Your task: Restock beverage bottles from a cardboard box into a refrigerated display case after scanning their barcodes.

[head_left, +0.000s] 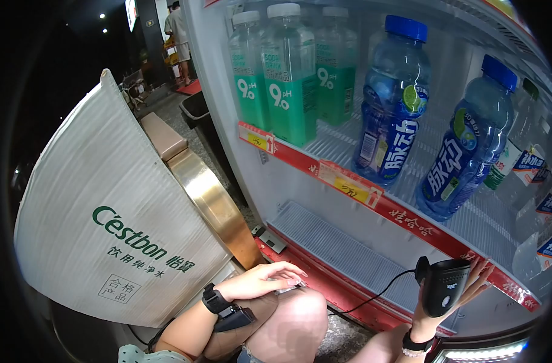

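Note:
My left hand (265, 281) lies over my raised knee (300, 311), its fingers stretched out toward the fridge. A black wristband (214, 299) circles that wrist, and a small black box (235, 318) sits just below it. At the lower right, my right hand (466, 297) has its fingers spread, their tips close to the red shelf edge. A black corded device (446, 288) covers much of this hand; how it is attached is hidden. Nearest above are two blue-capped drink bottles (389, 109) on the shelf. Neither hand touches a bottle.
Green soda bottles (288, 85) stand on the same fridge shelf (324, 148); clear bottles (545, 212) line the right side. A lower rack (330, 242) lies beneath. A large white Cestbon carton (119, 224) leans at left beside a gold-sided stool (206, 199). A person (177, 36) stands far back.

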Available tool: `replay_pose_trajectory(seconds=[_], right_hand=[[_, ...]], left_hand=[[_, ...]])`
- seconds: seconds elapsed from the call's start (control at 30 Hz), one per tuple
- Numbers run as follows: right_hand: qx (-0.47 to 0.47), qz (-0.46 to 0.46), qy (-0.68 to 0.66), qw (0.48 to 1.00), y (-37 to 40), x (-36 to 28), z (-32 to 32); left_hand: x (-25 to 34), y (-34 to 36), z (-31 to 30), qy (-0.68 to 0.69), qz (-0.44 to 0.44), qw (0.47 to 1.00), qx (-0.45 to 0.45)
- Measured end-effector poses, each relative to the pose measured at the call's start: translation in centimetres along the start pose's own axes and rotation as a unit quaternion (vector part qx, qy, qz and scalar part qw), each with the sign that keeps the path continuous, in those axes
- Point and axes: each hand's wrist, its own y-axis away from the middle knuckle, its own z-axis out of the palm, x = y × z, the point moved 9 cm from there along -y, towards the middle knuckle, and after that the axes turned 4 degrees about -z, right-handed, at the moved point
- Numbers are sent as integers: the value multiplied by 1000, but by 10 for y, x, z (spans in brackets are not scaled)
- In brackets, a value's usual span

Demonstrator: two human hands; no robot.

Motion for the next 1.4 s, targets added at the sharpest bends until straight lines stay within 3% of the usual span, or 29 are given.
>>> replay_pose_trajectory(seconds=[1.4], right_hand=[[-48, 5, -1, 999, 3, 2, 6]], left_hand=[[-4, 0, 0, -21, 1, 1000, 13]])
